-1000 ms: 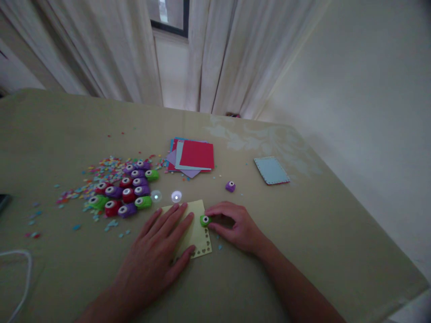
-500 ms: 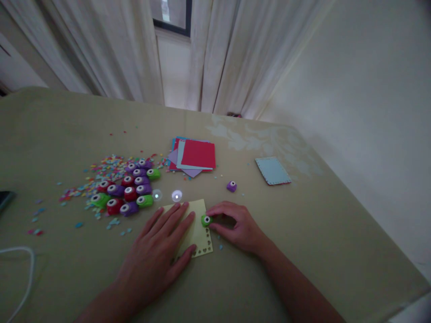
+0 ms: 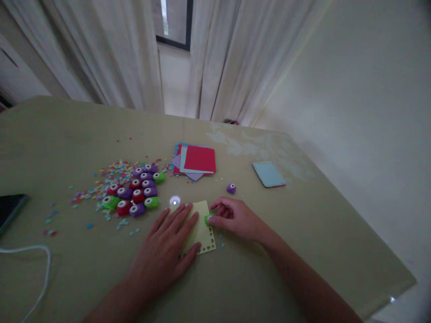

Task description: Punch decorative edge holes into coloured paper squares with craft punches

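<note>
Black-screened and edged in teal, a slab (image 3: 10, 211) lies cut off by the frame edge, at 9 o'clock as counted from the yellow sheet (image 3: 202, 229). A white cable (image 3: 47, 269) curls nearest the person, between 8 and 9 o'clock. Confetti (image 3: 120, 168) in many colours spreads out at 10 o'clock, and up against it sits a cluster of punches (image 3: 138, 195) in purple, red and green, each with a white, eye-like disc facing up.

The left hand (image 3: 165, 246) is at 8 o'clock, flat and spread, gripping nothing, its fingers and thumb resting on the sheet. A pale clear disc (image 3: 174, 200) sits by the fingertips at 11 o'clock. Cards (image 3: 200, 159), red uppermost, are stacked askew at 12 o'clock.

The sheet lies flat, small cut-outs, some heart-shaped, running along its right and near edges. At its 2 o'clock rim is the green punch (image 3: 206, 220). The right hand (image 3: 238, 220), at 3 o'clock, has its thumb on that punch and its index finger raised clear; whether other fingers hold it, I cannot tell. A purple punch (image 3: 231, 189) stands alone at 1 o'clock, and a light-blue card (image 3: 269, 174) lies at 2 o'clock, farthest right.
</note>
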A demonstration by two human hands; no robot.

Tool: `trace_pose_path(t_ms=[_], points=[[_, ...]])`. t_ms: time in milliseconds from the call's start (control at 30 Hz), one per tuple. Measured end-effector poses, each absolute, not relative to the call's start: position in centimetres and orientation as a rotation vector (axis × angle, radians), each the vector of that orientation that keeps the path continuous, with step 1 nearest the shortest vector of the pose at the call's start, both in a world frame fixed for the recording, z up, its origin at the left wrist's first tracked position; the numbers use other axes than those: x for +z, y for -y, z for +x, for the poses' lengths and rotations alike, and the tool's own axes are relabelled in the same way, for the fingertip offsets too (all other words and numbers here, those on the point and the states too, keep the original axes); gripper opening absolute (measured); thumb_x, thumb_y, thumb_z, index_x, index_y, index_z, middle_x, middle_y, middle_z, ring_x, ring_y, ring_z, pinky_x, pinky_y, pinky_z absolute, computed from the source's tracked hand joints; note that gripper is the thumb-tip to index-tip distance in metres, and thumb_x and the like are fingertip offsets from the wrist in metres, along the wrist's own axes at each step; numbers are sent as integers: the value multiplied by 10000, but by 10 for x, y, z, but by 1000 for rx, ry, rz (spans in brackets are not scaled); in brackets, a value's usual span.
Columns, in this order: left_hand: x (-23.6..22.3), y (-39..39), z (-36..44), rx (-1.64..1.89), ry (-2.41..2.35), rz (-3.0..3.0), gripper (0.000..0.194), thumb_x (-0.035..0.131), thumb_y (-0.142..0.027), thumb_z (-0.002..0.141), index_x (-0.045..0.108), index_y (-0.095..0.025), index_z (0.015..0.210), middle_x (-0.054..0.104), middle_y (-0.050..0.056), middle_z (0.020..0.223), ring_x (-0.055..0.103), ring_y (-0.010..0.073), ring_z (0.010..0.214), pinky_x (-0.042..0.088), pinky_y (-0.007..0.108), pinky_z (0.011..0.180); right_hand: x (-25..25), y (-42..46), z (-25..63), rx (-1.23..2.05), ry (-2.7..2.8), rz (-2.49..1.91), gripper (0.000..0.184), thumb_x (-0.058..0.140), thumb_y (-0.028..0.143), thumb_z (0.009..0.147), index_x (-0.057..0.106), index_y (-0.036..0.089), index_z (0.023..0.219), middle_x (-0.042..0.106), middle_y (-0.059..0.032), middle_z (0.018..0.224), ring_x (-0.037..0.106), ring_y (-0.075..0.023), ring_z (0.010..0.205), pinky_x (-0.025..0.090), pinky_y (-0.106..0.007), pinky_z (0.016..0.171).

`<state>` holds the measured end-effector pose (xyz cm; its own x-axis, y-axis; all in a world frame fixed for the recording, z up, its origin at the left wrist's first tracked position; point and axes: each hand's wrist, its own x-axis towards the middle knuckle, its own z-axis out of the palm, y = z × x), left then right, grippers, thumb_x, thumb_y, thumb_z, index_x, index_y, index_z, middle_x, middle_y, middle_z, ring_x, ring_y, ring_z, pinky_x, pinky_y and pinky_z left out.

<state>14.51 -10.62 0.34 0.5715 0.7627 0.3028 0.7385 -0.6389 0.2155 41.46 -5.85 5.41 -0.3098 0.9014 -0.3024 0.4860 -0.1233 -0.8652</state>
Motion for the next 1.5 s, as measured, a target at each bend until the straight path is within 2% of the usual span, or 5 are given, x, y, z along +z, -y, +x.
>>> trace_pose_path(t_ms=[200, 500, 1033, 1267, 1500], points=[[0, 105, 146, 638, -1301, 2706, 609, 605, -480, 1045, 525, -248, 1603, 515, 109, 1697, 510, 320, 1541, 328, 548, 1294, 61, 43, 406, 1577, 1780, -1692, 332, 913, 376, 848, 685, 187, 999, 685, 19, 739, 633, -145, 663, 441, -233, 588], [-1, 105, 149, 674, -1313, 2724, 604, 606, -482, 1039, 529, -243, 1589, 540, 102, 1679, 492, 311, 1549, 318, 551, 1280, 85, 15, 394, 1736, 1905, -2027, 614, 967, 666, 690, 549, 229, 794, 453, 108, 546, 363, -92, 503, 242, -239, 466], [0, 104, 151, 678, -1317, 2664, 574, 599, -444, 1027, 570, -249, 1567, 534, 112, 1681, 491, 341, 1549, 326, 590, 1276, 93, 0, 387, 1534, 2291, -2249, 551, 871, 638, 796, 516, 233, 677, 415, 81, 546, 360, -124, 538, 231, -285, 519], [-1, 105, 151, 644, -1328, 2639, 572, 607, -447, 1014, 604, -237, 1546, 551, 124, 1667, 520, 351, 1528, 342, 600, 1274, 106, 1, 399, 1064, 2432, -2203, 526, 942, 634, 717, 632, 210, 693, 578, 50, 611, 497, -137, 594, 281, -265, 546], [-1, 105, 152, 649, -1325, 2614, 568, 598, -431, 1029, 588, -222, 1557, 532, 133, 1681, 491, 344, 1547, 308, 584, 1299, 129, 3, 381, 473, 2377, -2099, 258, 803, 449, 967, 756, 201, 916, 728, -32, 834, 620, -188, 787, 334, -288, 642]])
